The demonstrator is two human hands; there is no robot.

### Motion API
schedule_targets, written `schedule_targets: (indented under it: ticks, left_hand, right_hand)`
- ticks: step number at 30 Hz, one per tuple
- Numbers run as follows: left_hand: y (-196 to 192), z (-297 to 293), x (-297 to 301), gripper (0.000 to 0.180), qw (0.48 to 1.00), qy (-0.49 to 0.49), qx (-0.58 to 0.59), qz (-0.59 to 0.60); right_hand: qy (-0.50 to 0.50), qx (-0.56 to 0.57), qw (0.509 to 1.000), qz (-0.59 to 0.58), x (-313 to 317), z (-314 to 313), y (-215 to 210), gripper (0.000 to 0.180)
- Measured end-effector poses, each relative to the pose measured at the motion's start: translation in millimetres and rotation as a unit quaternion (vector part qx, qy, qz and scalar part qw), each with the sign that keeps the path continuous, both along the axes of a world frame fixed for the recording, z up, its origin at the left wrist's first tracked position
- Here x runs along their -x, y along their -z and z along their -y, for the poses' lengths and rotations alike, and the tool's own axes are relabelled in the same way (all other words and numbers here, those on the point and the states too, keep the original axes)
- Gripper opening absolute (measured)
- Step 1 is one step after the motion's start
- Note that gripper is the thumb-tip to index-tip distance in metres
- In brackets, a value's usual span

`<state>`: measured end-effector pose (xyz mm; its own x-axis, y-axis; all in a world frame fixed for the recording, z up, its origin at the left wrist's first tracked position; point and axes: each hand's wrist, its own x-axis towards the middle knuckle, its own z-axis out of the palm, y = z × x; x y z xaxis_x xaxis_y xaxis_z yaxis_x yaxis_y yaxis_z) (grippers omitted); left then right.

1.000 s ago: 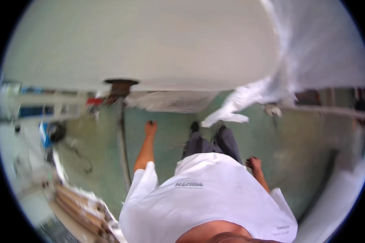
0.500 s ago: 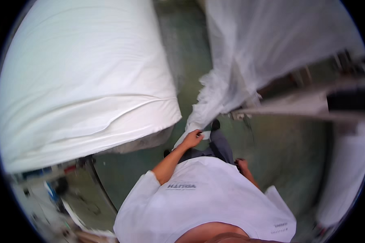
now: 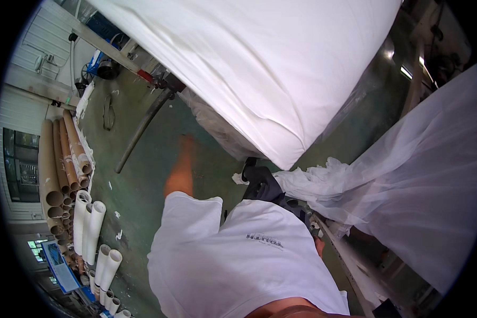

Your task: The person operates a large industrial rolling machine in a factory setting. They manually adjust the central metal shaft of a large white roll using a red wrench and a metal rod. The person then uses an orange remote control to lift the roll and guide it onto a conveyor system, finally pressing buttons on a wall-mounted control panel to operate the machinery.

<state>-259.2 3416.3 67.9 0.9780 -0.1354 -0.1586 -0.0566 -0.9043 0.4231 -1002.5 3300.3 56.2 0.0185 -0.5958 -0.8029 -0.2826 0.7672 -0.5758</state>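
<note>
The far middle is filled by a large white cloth bulk point(image 3: 270, 69), its near corner pointed toward the person's legs and its left edge run slantwise to the far left. Clear plastic point(image 3: 217, 124) is bunched beneath that edge. The right side is closed off by a sheer white sheet point(image 3: 424, 196), gathered into folds by the feet, and by a pale beam point(image 3: 350, 265) set slantwise at the near right. Room for moving is left mainly on the left — a strip of green floor point(image 3: 135, 196) between the dark metal bar point(image 3: 140, 132) and the stacked tubes.

The floor is dotted with white scraps point(image 3: 118, 234), and a loop of strap point(image 3: 108, 113) is seen at the far left. Brown cardboard tubes point(image 3: 50, 159) are piled along the left wall, with white tubes point(image 3: 94, 225) stood nearer; a window point(image 3: 21, 167) is set behind them.

The left arm is stretched forward, and the left hand point(image 3: 186, 140) is held apart from the bar, just to its right, near the plastic. It is blurred — how far it is opened, or whether anything is gripped, cannot be told. The right hand point(image 3: 319, 246) is mostly hidden by the white shirt point(image 3: 238, 254), low beside the beam; its opening and hold cannot be told either.
</note>
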Motion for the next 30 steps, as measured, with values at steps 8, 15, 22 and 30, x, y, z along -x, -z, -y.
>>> schedule_targets:
  ticks: [8, 15, 22, 30]
  left_hand:
    - [-53.3, 26.2, -224.8, 0.075, 0.989, -0.019, 0.090, 0.117]
    - [-38.7, 82.2, -316.2, 0.111, 0.964, -0.003, 0.267, -0.008]
    - [-10.6, 62.4, -396.2, 0.072, 0.939, 0.121, 0.320, -0.034]
    - [-34.3, 53.8, -378.1, 0.026, 0.944, 0.049, 0.298, -0.133]
  right_hand:
    - [0.060, 0.019, 0.993, -0.104, -32.5, 10.0, -2.3, 0.029]
    - [-0.025, -0.008, 0.973, -0.228, -90.7, 35.5, -23.1, 0.030]
    - [-0.111, -0.035, 0.955, -0.274, -162.2, 66.7, -44.3, 0.032]
    - [-0.138, -0.060, 0.948, -0.281, -174.7, 48.2, -49.7, 0.034]
